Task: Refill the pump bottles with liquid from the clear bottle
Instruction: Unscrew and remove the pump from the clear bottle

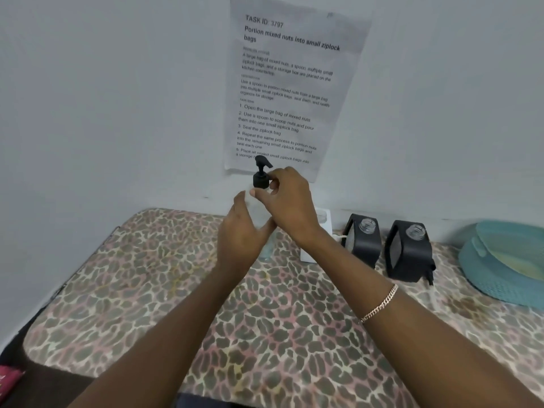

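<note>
STEP: unscrew pump | left hand wraps bottle, right fingers pinch collar | steady bottle upright, twist (open black bottles wait at 3 o'clock)

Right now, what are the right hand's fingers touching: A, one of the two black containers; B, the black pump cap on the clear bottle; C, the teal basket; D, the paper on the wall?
B: the right hand pinches the black pump cap atop the clear bottle, which the left hand steadies.

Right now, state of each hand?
Left hand: wrapped around the clear pump bottle, holding it upright.
Right hand: fingers pinching the black pump cap on that bottle.
</note>
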